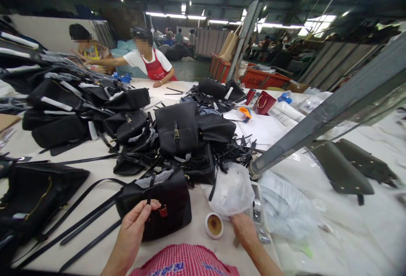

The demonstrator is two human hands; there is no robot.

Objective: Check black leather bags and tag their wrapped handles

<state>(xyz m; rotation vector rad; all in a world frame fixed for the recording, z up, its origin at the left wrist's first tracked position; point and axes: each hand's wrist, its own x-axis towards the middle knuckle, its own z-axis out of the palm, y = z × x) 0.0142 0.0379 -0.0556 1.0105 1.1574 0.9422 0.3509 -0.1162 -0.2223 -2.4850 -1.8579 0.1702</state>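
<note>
A black handbag [168, 202] with a small reddish clasp tag and clear film over its handle lies on the table in front of me. My left hand [138, 219] is closed at its front, thumb and fingers pinching a narrow black strap. To the right, my right hand [240, 225] reaches to a white plastic bag [231, 189]; its fingers are hidden by the plastic, so what they hold does not show. Between my hands stands a small round tub [214, 225] with brown contents.
Black bags [176, 128] are piled behind, with more stacked at left [60, 107]. A slanted metal post [311, 124] crosses the right side. Dark green leather pieces [342, 168] and an orange tape roll [244, 114] lie beyond. A co-worker in a red apron [155, 66] leans over the table's far side.
</note>
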